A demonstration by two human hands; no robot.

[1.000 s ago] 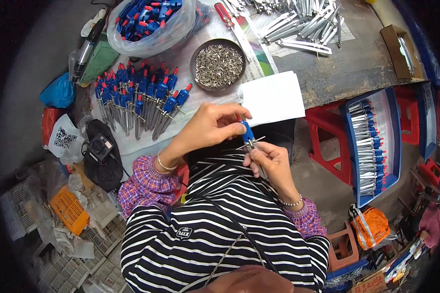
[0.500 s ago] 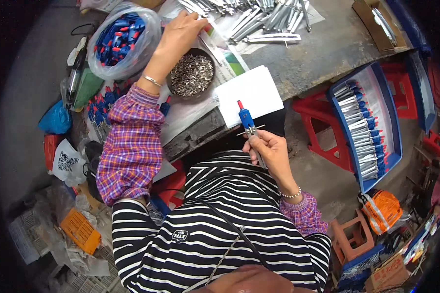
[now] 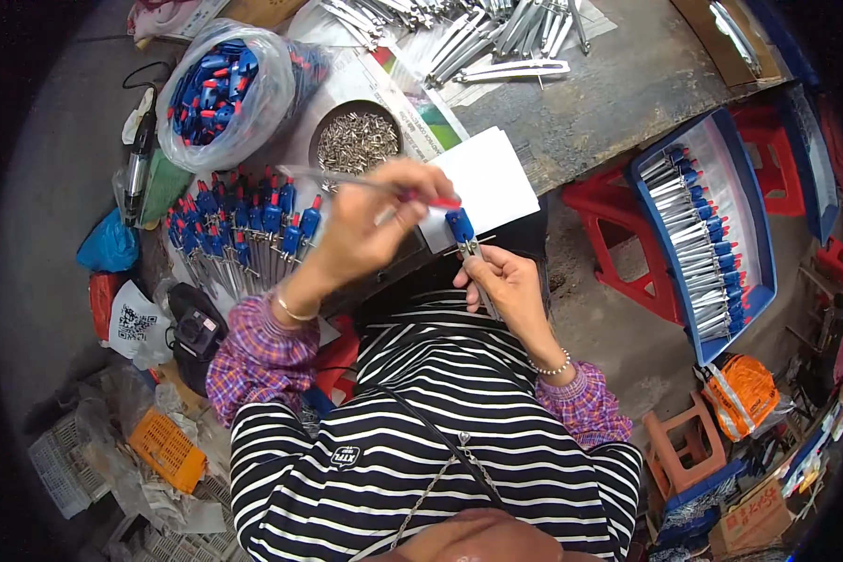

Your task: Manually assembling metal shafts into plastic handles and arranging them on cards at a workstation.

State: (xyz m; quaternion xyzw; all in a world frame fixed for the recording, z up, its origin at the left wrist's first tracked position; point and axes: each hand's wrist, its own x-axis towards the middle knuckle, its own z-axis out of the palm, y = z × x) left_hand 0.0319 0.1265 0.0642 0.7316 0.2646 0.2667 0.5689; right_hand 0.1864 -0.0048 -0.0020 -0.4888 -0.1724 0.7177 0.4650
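Note:
My right hand [image 3: 510, 286] grips a small hand-tool assembly [image 3: 460, 225] with a blue body, a red tip and a metal shank; a thin rod crosses it. My left hand [image 3: 370, 220] is closed, with a long thin grey metal piece [image 3: 332, 176] jutting out to the left, smeared by motion. Its fingertips reach the red tip, but I cannot tell whether they touch it. Just behind both hands lies a white paper pad [image 3: 495, 178] on the table's edge. A round bowl of small metal pins [image 3: 357, 142] stands beyond my left hand.
Several blue-and-red assemblies [image 3: 253, 220] lie at the left, below a plastic bag of blue parts [image 3: 220, 89]. Metal handles [image 3: 510, 42] are heaped at the back. A blue tray [image 3: 763, 258] of assemblies rests over a red stool [image 3: 618, 248] at right.
My left hand has come back from the far metal parts toward my right hand, carrying a thin metal piece. The blue assembly stays in my right hand, shifted slightly left.

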